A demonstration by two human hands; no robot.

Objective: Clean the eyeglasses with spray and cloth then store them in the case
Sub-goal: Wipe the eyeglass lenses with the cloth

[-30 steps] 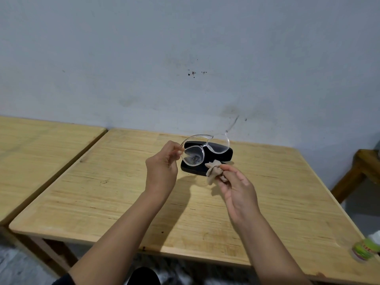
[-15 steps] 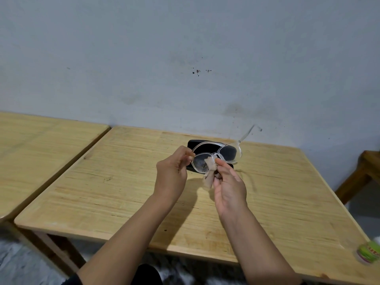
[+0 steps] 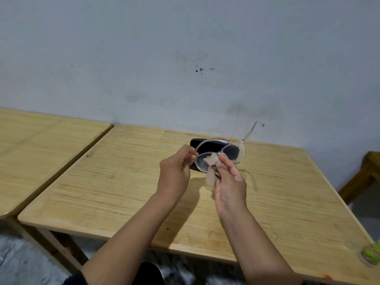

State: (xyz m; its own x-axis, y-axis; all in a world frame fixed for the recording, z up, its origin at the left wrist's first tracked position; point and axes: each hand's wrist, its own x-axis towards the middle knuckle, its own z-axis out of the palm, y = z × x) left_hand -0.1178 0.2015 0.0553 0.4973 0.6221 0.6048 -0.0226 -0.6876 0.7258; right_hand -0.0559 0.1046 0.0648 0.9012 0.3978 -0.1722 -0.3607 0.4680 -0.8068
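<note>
Two hands working above tabletop (image 3: 123,182): our left hand (image 3: 174,173) pinching eyeglasses (image 3: 221,154) frame, right hand (image 3: 230,182) pressing cloth (image 3: 210,161) against lens; black case (image 3: 207,147) lying just behind.

no readable text anywhere, green-capped bottle (image 3: 371,254) at the table's (image 3: 123,192) near right corner shows a red-lettered label, cut off by the frame edge and too blurred to read

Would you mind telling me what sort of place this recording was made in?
Probably a plain indoor workroom or spare room, not a shop or kitchen. Two bare wooden tables stand side by side against a scuffed, unpainted-looking grey wall, and another piece of wooden furniture shows at the right edge.
</note>
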